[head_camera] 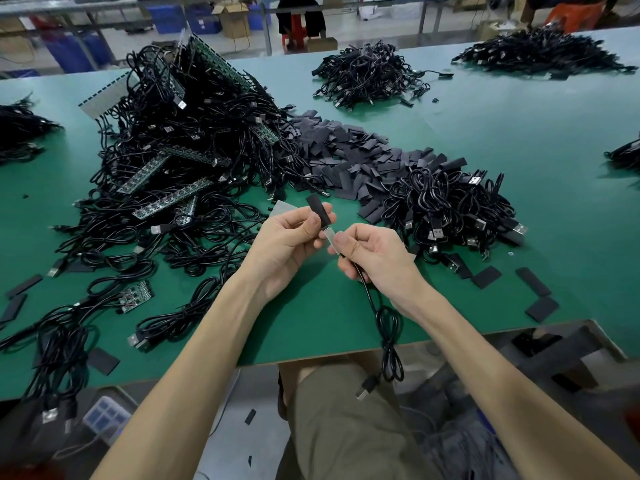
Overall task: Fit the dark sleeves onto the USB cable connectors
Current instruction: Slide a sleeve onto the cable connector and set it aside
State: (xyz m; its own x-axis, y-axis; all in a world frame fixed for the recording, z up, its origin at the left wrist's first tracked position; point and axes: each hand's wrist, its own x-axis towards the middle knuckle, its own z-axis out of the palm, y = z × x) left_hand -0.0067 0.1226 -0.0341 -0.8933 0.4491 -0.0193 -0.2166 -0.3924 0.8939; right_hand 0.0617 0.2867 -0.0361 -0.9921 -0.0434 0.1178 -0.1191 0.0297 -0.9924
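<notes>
Thumb and fingers of the left hand (289, 245) pinching a dark sleeve (316, 210), held upright above the green table (519, 161). Right hand (375, 259) gripping a pale connector (330, 234) just below, tip at the sleeve's lower end. Black cable (389, 327) dangling past the table edge. Heap of loose sleeves (346, 150) beyond, between tangled cable piles (194, 140).

L hand (294, 237) pinches dark sleeve (318, 213); R hand (372, 258) holds cable (389, 327) connector (330, 234) at sleeve's end.
</notes>
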